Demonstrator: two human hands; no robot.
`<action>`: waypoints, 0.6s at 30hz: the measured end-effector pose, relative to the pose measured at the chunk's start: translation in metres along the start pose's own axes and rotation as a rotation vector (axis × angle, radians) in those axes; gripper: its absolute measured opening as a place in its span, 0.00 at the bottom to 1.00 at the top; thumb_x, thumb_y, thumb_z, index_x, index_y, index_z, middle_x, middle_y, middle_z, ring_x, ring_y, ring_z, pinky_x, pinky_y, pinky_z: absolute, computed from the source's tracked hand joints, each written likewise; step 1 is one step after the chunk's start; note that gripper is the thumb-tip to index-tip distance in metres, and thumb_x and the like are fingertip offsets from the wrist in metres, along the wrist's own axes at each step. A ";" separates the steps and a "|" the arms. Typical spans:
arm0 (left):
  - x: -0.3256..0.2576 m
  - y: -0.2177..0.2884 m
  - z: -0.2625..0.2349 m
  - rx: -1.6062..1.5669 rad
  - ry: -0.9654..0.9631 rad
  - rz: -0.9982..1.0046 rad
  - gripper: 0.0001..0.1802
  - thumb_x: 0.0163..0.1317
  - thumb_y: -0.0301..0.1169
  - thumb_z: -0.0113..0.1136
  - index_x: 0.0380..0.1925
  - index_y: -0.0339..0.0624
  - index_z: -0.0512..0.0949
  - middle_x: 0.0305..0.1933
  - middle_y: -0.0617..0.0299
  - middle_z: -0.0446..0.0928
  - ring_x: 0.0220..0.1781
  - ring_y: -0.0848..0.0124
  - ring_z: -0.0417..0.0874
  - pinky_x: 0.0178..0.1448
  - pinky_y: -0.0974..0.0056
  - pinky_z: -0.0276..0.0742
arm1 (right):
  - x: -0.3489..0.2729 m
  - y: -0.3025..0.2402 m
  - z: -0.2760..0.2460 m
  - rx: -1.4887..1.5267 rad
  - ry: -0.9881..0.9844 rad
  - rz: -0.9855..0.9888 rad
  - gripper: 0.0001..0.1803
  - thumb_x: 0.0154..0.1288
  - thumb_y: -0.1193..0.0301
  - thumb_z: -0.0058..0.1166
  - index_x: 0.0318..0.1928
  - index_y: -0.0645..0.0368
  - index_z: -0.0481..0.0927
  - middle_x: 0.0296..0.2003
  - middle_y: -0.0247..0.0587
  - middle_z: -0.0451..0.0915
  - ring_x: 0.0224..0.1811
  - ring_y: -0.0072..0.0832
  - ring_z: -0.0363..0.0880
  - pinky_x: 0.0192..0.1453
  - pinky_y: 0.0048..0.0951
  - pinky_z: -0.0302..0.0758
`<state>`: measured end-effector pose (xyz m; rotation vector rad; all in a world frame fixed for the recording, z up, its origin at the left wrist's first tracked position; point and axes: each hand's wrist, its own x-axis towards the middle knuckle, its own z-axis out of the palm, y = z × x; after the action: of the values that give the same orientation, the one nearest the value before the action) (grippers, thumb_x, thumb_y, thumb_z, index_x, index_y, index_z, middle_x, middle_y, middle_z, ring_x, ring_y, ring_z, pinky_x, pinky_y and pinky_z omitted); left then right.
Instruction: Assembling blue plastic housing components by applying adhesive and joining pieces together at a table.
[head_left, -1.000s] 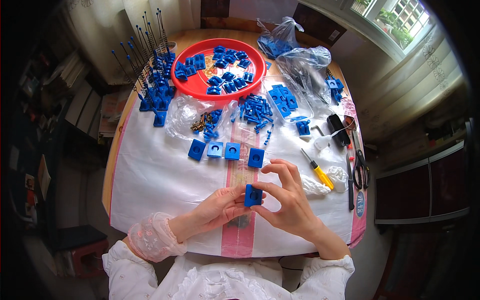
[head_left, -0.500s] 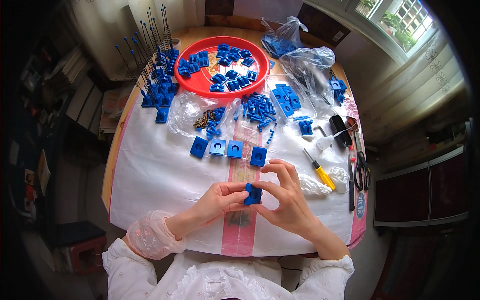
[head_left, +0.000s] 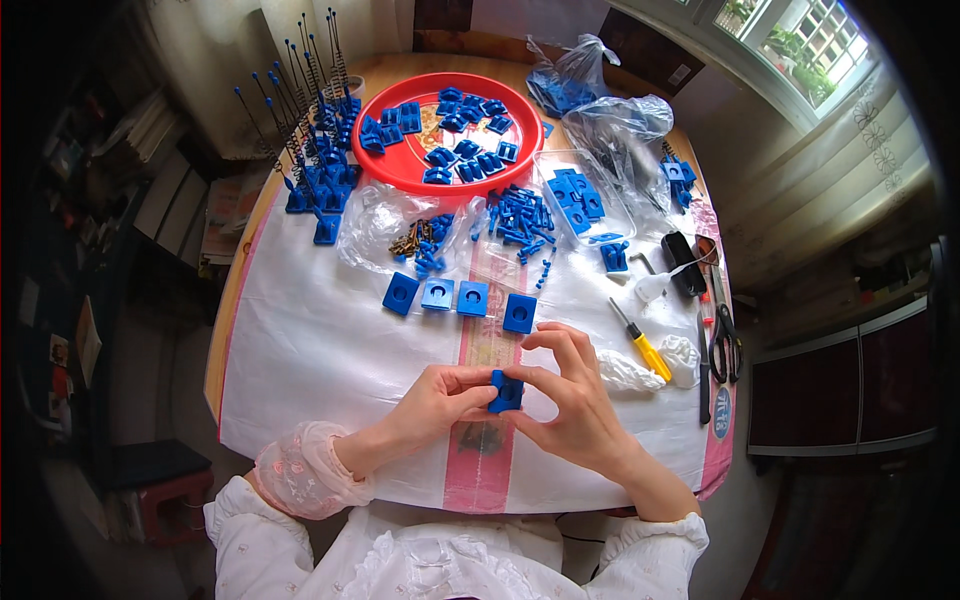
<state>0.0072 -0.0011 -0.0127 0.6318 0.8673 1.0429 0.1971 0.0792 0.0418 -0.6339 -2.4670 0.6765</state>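
Between my two hands is a small blue plastic block (head_left: pixel 508 393) with a round recess, held just above the near part of the table. My left hand (head_left: pixel 440 402) pinches its left side between thumb and fingers. On the other side, my right hand (head_left: pixel 568 400) grips the block's right edge with thumb and index finger, its other fingers raised and curled. Beyond my hands lies a row of similar blue blocks: one at the left (head_left: pixel 400 294), a pale shiny one (head_left: pixel 437 294), another beside it (head_left: pixel 472 298), and one at the right (head_left: pixel 519 313).
A red round tray (head_left: pixel 365 165) holds several blue parts at the back. Assembled blue pieces with springs (head_left: pixel 325 180) stand at left. Small blue pegs (head_left: pixel 520 220) and brass screws (head_left: pixel 410 240) lie mid-table. At right are a yellow-handled screwdriver (head_left: pixel 648 352), scissors (head_left: pixel 723 345) and plastic bags (head_left: pixel 620 130).
Almost nothing differs. Both hands keep the same grip on the blue block, and the whole view has shifted very slightly.
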 end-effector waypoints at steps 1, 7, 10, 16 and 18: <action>-0.001 0.000 0.001 0.006 0.002 0.014 0.18 0.70 0.24 0.50 0.57 0.30 0.74 0.52 0.55 0.79 0.52 0.71 0.82 0.59 0.65 0.82 | 0.000 0.000 0.001 0.000 0.003 -0.002 0.24 0.40 0.72 0.73 0.42 0.57 0.82 0.52 0.44 0.70 0.62 0.44 0.65 0.60 0.45 0.64; -0.001 0.000 0.000 0.078 0.010 0.015 0.17 0.71 0.23 0.48 0.57 0.29 0.74 0.54 0.55 0.79 0.53 0.72 0.81 0.59 0.65 0.82 | 0.000 0.005 0.005 0.008 -0.013 0.017 0.25 0.39 0.71 0.73 0.43 0.55 0.80 0.52 0.43 0.70 0.62 0.44 0.64 0.60 0.46 0.64; 0.000 0.000 -0.001 0.082 0.016 0.017 0.17 0.71 0.23 0.48 0.58 0.29 0.74 0.54 0.56 0.78 0.53 0.72 0.81 0.58 0.65 0.81 | 0.000 0.007 0.008 0.015 -0.017 0.026 0.26 0.39 0.72 0.74 0.44 0.54 0.79 0.52 0.43 0.69 0.62 0.44 0.64 0.60 0.46 0.64; 0.003 0.001 -0.008 0.085 -0.002 0.048 0.18 0.72 0.23 0.47 0.59 0.29 0.73 0.54 0.56 0.78 0.53 0.72 0.81 0.59 0.65 0.81 | 0.004 0.009 0.011 0.084 0.005 0.061 0.25 0.44 0.72 0.72 0.47 0.56 0.79 0.50 0.43 0.71 0.59 0.42 0.67 0.57 0.39 0.67; 0.003 0.002 -0.010 0.084 0.009 0.069 0.18 0.72 0.23 0.47 0.59 0.30 0.73 0.55 0.55 0.78 0.54 0.71 0.81 0.60 0.65 0.80 | 0.005 0.012 0.012 0.188 0.036 0.132 0.25 0.48 0.73 0.70 0.49 0.58 0.79 0.48 0.42 0.73 0.55 0.38 0.71 0.56 0.35 0.69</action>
<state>-0.0008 0.0030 -0.0175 0.7320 0.9062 1.0762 0.1897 0.0867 0.0276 -0.7325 -2.3089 0.9277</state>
